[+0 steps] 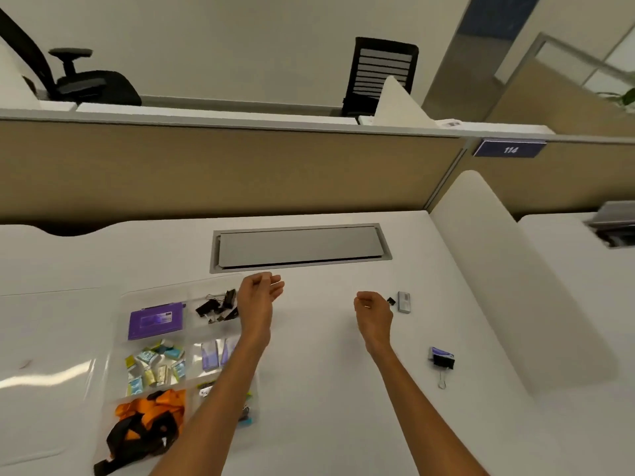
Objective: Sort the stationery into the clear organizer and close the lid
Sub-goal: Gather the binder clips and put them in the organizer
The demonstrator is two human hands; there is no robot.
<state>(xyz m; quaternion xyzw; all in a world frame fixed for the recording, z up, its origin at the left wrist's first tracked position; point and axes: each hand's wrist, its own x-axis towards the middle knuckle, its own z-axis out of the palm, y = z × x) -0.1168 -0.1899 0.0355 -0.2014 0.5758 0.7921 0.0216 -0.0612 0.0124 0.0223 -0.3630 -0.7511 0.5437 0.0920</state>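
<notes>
Head view, entry for late sorting: one clear organizer (pixel 188 334), six compartments all stocked, sat at the desk's (pixel 326 389) left with its one lid (pixel 51 372) lying open beside it. Loose at right lay one binder clip (pixel 442 361), then, farther, one small clip (pixel 390 300) and one grey piece (pixel 404 302). Left hand (pixel 259 292) hovered over the organizer's far right corner and right hand (pixel 372 312) just beside the small clip, both loosely curled and empty. Next move, as judged: pinch the small clip, bin it, clear the other two, and shut the lid.
</notes>
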